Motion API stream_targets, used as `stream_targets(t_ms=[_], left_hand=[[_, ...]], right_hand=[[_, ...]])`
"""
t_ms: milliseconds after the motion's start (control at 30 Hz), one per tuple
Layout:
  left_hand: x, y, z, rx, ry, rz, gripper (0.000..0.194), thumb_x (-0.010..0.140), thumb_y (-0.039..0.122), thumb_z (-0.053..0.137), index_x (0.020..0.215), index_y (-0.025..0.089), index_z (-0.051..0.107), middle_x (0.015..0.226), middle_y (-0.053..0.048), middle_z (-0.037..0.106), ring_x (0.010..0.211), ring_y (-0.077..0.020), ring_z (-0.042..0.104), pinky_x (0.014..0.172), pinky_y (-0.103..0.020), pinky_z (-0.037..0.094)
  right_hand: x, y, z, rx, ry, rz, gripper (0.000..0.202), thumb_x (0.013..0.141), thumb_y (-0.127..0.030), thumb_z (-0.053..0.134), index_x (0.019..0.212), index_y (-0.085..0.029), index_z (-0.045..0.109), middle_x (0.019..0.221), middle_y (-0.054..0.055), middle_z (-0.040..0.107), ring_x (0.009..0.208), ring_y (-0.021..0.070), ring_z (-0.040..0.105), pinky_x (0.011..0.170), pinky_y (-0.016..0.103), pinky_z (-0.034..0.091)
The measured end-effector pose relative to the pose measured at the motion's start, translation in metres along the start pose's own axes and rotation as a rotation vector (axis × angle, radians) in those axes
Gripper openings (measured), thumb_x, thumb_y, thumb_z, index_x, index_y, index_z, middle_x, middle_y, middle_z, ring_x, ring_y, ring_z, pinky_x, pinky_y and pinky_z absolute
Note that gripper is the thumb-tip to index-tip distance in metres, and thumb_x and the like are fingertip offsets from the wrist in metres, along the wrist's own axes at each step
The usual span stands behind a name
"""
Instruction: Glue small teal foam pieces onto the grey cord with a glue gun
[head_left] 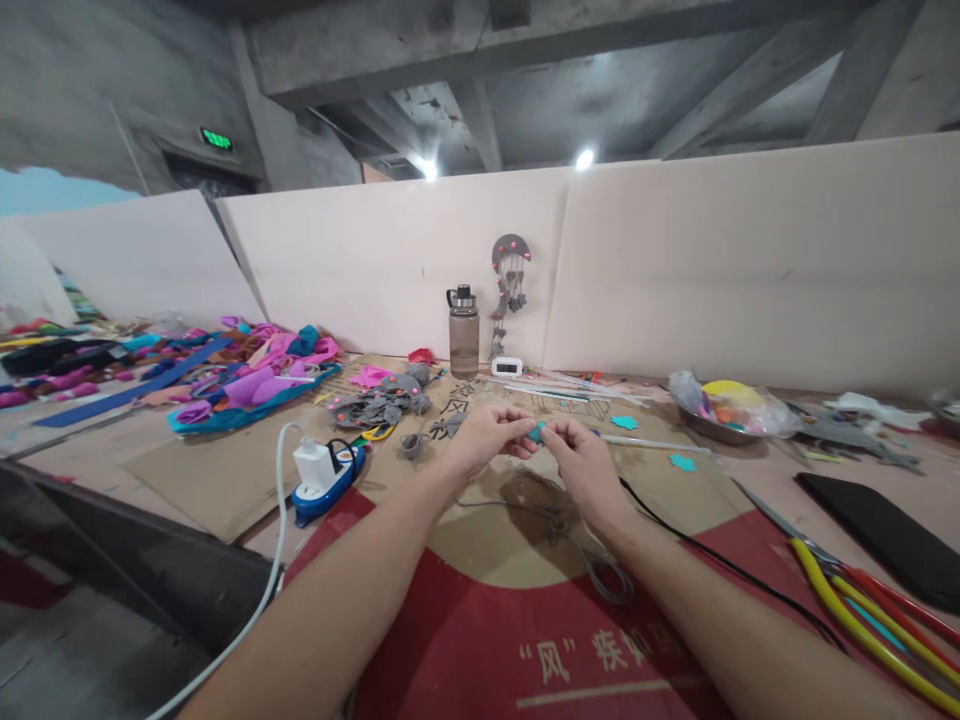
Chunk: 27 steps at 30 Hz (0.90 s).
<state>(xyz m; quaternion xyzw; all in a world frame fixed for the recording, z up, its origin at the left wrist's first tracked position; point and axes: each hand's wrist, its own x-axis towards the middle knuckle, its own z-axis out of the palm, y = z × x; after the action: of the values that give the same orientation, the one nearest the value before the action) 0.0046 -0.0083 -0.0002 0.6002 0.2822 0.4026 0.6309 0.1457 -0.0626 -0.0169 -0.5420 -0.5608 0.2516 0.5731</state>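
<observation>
Left hand (487,438) and right hand (583,462), each grip pinched closed, hold one teal scrap (535,432), direction and long axis unclear; two teal cutouts (624,423) lie rightward.

A craft workshop is indicated by coloured fabric scraps (259,387) heaped left of the left hand (489,438) and bare concrete beams (360,65) overhead.

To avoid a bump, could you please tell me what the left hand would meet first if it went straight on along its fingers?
Beyond the small teal piece it pinches, the left hand would probably meet the right hand first; the exact depth between them is unclear.
</observation>
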Motion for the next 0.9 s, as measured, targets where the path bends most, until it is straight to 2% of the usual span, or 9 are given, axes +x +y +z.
stream_targets(t_ms=[167,367,567,733,800,900], left_hand=[[-0.002,0.002,0.001,-0.044,0.010,-0.030,0.028,0.065,0.033,0.076,0.072,0.009,0.063,0.061,-0.004,0.064,0.053,-0.0081,0.058,0.060,-0.023,0.050],[0.001,0.000,-0.002,-0.083,0.111,0.006,0.023,0.068,0.028,0.074,0.075,0.010,0.064,0.065,-0.005,0.066,0.057,-0.0096,0.062,0.060,-0.022,0.052],[0.006,0.002,-0.012,-0.088,0.324,0.089,0.018,0.070,0.024,0.072,0.072,0.010,0.062,0.065,-0.004,0.066,0.058,-0.0115,0.064,0.059,-0.023,0.052],[0.006,0.008,-0.013,-0.140,0.460,0.131,0.015,0.070,0.021,0.071,0.072,0.010,0.060,0.063,-0.003,0.065,0.055,-0.0122,0.063,0.055,-0.024,0.052],[0.006,0.009,-0.013,-0.198,0.487,0.138,0.015,0.071,0.020,0.070,0.072,0.011,0.058,0.063,-0.003,0.064,0.055,-0.0120,0.063,0.055,-0.023,0.051],[0.005,0.010,-0.013,-0.298,0.468,0.163,0.017,0.071,0.022,0.070,0.074,0.011,0.058,0.065,-0.003,0.065,0.057,-0.0122,0.064,0.058,-0.025,0.053]], right_hand=[[0.000,0.000,0.001,0.012,0.003,-0.024,0.026,0.078,-0.043,0.055,0.071,-0.019,0.054,0.060,-0.005,0.045,0.052,0.0096,0.035,0.052,0.024,0.030],[0.001,0.006,0.004,0.050,0.023,0.011,0.028,0.079,-0.044,0.053,0.094,-0.020,0.049,0.068,-0.003,0.052,0.053,0.0117,0.042,0.051,0.025,0.034],[-0.005,0.005,0.007,-0.039,-0.146,-0.037,0.026,0.084,-0.044,0.044,0.080,-0.021,0.054,0.061,-0.004,0.047,0.055,0.0129,0.040,0.052,0.024,0.032],[-0.010,-0.004,0.006,-0.103,-0.172,-0.125,0.024,0.086,-0.038,0.042,0.076,-0.021,0.055,0.068,-0.002,0.054,0.062,0.0137,0.044,0.058,0.024,0.033],[-0.011,-0.007,0.006,-0.125,-0.180,-0.141,0.022,0.086,-0.035,0.042,0.077,-0.021,0.056,0.071,-0.001,0.056,0.065,0.0141,0.046,0.061,0.024,0.034],[-0.012,-0.010,0.005,-0.150,-0.197,-0.151,0.020,0.086,-0.032,0.042,0.077,-0.021,0.057,0.072,-0.001,0.057,0.068,0.0146,0.048,0.064,0.025,0.035]])
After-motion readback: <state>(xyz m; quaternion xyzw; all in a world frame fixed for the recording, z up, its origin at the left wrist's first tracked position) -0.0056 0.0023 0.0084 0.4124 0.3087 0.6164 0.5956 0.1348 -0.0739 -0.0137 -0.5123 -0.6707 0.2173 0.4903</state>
